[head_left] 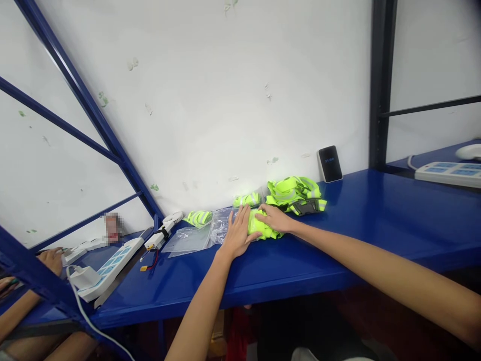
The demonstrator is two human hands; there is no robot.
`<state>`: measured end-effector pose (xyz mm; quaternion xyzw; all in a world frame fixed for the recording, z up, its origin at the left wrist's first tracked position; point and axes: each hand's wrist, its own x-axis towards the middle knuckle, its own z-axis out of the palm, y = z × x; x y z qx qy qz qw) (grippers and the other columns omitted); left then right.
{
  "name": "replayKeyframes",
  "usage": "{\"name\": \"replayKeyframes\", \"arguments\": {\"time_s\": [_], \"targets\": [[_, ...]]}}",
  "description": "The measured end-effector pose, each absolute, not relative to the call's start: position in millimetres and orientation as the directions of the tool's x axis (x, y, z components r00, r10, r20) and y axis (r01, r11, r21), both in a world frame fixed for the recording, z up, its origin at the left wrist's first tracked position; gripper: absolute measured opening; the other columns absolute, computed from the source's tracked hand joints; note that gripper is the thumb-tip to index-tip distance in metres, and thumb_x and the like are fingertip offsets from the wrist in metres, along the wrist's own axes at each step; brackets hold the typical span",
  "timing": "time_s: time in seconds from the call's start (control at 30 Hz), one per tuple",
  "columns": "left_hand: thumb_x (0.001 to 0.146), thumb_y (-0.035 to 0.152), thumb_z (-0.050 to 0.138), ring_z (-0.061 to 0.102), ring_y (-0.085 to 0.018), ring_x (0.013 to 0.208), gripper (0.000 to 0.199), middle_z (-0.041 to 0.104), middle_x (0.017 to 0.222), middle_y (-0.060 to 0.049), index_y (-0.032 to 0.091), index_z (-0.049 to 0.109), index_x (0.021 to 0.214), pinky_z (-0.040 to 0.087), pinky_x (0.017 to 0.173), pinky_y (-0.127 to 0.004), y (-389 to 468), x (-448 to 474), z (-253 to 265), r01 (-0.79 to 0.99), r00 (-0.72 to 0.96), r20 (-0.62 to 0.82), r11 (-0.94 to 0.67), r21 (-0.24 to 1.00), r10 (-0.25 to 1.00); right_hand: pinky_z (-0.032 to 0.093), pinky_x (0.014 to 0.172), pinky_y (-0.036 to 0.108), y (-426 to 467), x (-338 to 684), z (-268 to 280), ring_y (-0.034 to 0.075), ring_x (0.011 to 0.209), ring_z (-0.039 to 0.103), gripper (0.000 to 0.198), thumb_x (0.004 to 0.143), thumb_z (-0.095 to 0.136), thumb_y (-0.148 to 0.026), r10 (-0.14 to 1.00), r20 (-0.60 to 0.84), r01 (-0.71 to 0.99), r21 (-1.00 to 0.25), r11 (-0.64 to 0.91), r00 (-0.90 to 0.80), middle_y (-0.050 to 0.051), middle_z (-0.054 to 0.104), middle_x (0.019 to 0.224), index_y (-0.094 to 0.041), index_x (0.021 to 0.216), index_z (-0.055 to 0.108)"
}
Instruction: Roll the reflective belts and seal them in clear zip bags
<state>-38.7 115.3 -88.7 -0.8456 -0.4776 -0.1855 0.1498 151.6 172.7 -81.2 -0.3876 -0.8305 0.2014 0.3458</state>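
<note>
- Long, smooth blue bench [376,215]
- Silver-striped neon-yellow strap bundle [266,231], near the middle
- Small neon-yellow striped roll [199,218], farther left
- Tangled neon-yellow strap heap [287,188] with black plastic buckle [306,207]
- Flat clear plastic bag [190,239]
- Black-screened rectangular device [331,165], upright

The smooth metal tabletop [376,220] is gleaming, the crinkled plastic bag [219,226] is glinting, and the far cloth straps [287,190] are looking matt.

White wall [225,90]: behind the blue tabletop [394,210], marked with green and grey patches.
Black-screened device [330,164]: leaning upright at the tabletop's back edge.
Blue frame [120,155]: slanting up from the tabletop's left end.
White power strip [120,258]: at the tabletop's left end, white plug [86,277] fitted.
Yellow connector [144,268]: on the tabletop's left part.
</note>
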Motion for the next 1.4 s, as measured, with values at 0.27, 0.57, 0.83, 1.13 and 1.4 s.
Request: {"name": "replayKeyframes", "arguments": {"time_s": [0.27,0.57,0.83,1.13,1.4], "targets": [[0.088,0.058,0.047,0.018,-0.027,0.145,0.073,0.033,0.152,-0.013,0.023,0.020,0.146,0.004,0.116,-0.055,110.7,-33.8,-82.6,0.827,0.492,0.456,-0.562,0.022,0.742,0.038,0.074,0.031,168.4,149.3,-90.3,0.025,0.086,0.059,0.032,0.095,0.031,-0.043,0.798,0.352,0.534,-0.602,0.593,-0.489,0.011,0.064,0.090,-0.018,0.099,0.050],[0.064,0.067,0.068,0.042,-0.033,0.130,0.100,0.044,0.141,-0.013,0.024,0.027,0.144,0.025,0.110,-0.053,95.8,-34.0,-66.9,0.792,0.546,0.370,-0.607,0.065,0.752,0.039,0.062,0.028,162.1,166.9,-63.3,0.016,0.066,0.050,0.019,0.085,0.050,-0.034,0.762,0.234,0.265,-0.843,0.469,-0.603,-0.001,0.052,0.073,-0.020,0.099,0.047],[0.057,0.076,0.066,0.050,-0.035,0.119,0.098,0.055,0.128,-0.013,0.022,0.039,0.134,0.022,0.108,-0.056,95.0,-28.1,-52.5,0.837,0.517,0.364,-0.547,-0.025,0.775,0.041,0.062,0.025,166.8,163.4,-69.6,0.015,0.064,0.055,0.016,0.073,0.061,-0.028,0.719,0.460,0.084,-0.811,0.580,-0.522,-0.003,0.057,0.066,-0.018,0.085,0.055],[0.060,0.066,0.072,0.052,-0.033,0.114,0.085,0.057,0.121,-0.011,0.020,0.044,0.126,0.036,0.099,-0.049,100.2,-11.5,-63.0,0.835,0.482,0.422,-0.548,0.043,0.768,0.040,0.074,0.030,158.3,141.8,-85.0,0.017,0.074,0.052,0.012,0.073,0.048,-0.025,0.774,0.578,0.181,-0.758,0.626,-0.256,-0.002,0.056,0.077,-0.021,0.083,0.052],[0.063,0.062,0.072,0.056,-0.035,0.108,0.078,0.059,0.116,-0.014,0.020,0.047,0.124,0.042,0.092,-0.047,102.9,11.3,-55.6,0.758,0.639,0.334,-0.641,-0.120,0.693,0.045,0.082,0.033,173.8,134.0,-80.2,0.024,0.100,0.057,0.034,0.067,0.038,-0.030,0.921,0.358,-0.327,-0.898,0.294,-0.156,0.007,0.061,0.099,-0.021,0.097,0.052]]}}
